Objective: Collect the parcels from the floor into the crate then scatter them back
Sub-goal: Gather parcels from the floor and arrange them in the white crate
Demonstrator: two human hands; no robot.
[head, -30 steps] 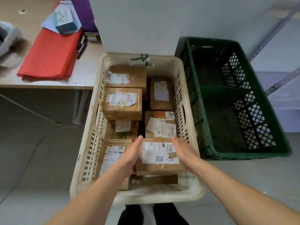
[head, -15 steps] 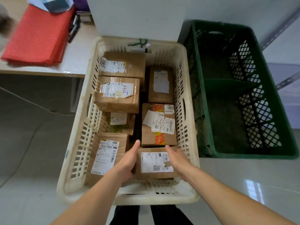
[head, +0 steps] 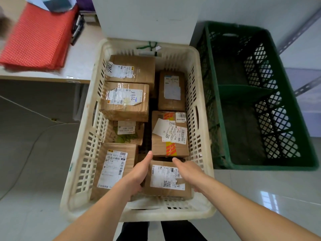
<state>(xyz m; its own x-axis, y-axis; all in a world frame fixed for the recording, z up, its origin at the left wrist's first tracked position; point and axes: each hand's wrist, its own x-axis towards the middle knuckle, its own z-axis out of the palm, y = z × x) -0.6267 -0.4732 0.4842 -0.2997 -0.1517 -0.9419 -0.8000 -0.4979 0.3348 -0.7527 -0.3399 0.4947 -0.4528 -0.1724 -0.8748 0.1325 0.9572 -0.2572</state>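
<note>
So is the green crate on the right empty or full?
Empty: the green crate shows only bare floor and a middle divider; the parcels all sit in the cream crate.

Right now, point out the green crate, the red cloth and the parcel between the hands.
green crate (head: 274,166), head view, on its near rim.
red cloth (head: 38,39), head view, middle of its top.
parcel (head: 165,176), head view, on its white label.

Single head-worn view, steeply downward, close above the cream crate (head: 203,129).
</note>
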